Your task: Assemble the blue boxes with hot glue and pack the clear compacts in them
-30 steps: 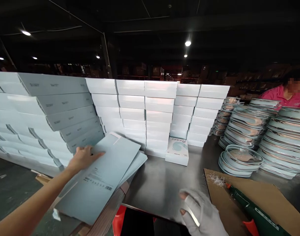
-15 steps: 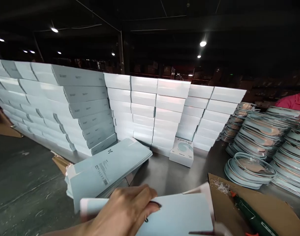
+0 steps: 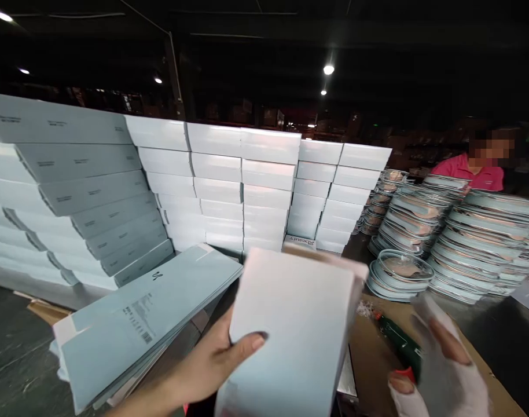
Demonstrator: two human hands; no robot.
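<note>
A wall of stacked white boxes (image 3: 230, 185) fills the far side of the table, with stacks of round lidded trays (image 3: 425, 231) at far right. Near left lies a pile of flat carton blanks (image 3: 138, 318). In the near middle, the left hand (image 3: 216, 365) grips one carton (image 3: 294, 336) by its left edge, thumb across the face. The gloved right hand (image 3: 442, 370) hovers spread and empty just right of it. The carton looks to be at the opening-up step; that would call for the right hand to take the opposite edge.
</note>
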